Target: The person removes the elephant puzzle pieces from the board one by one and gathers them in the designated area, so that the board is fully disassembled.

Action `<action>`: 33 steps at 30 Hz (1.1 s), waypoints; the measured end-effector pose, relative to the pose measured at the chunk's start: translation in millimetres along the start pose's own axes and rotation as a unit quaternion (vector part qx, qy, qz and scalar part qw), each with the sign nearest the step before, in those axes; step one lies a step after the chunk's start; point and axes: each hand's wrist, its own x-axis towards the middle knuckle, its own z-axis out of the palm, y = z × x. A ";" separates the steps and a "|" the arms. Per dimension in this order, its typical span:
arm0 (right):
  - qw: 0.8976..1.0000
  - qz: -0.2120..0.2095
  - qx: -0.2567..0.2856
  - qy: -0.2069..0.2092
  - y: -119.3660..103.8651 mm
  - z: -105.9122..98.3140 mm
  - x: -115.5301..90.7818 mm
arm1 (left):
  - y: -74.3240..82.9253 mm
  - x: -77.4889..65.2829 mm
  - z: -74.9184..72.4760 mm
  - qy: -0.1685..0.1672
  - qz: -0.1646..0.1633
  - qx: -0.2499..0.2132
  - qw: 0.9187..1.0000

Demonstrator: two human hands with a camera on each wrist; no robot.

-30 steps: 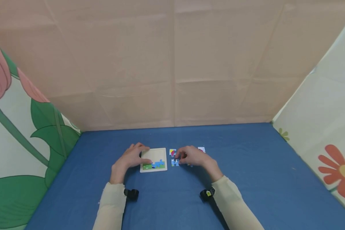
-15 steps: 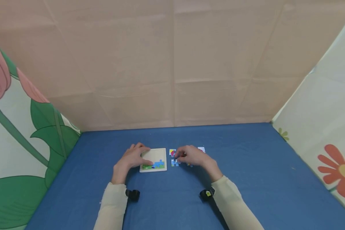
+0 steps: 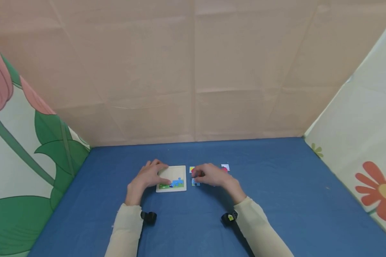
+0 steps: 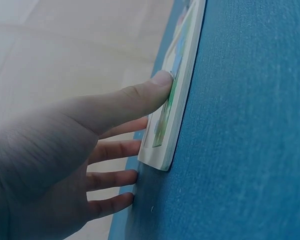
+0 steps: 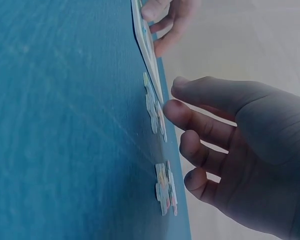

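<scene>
A person's left hand [image 3: 147,175] presses its thumb on a wooden jigsaw tray [image 3: 172,172] near the far edge of a blue-covered bench [image 3: 193,228], other fingers extended along the tray's left side. Blue and green fitted pieces [image 3: 178,183] line the tray's lower part. The right hand [image 3: 212,174], well apart from the left, hovers over loose jigsaw pieces [image 3: 196,183] just right of the tray, thumb and forefinger slightly parted; contact cannot be told. Another loose piece [image 3: 225,166] lies beyond its knuckles, toward the bench's far edge.
</scene>
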 end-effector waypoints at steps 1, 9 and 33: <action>1.000 -0.002 -0.002 -0.001 -0.3 0.4 0.5 | 0.0 -0.1 0.0 0.000 0.000 0.001 1.000; 1.000 -0.014 0.007 -0.013 -5.8 4.7 2.7 | -0.4 -0.5 1.1 -0.005 0.001 -0.002 1.000; 0.995 -0.087 -0.050 -0.017 -15.8 19.8 26.2 | -2.9 3.4 2.1 -0.001 0.005 0.008 1.000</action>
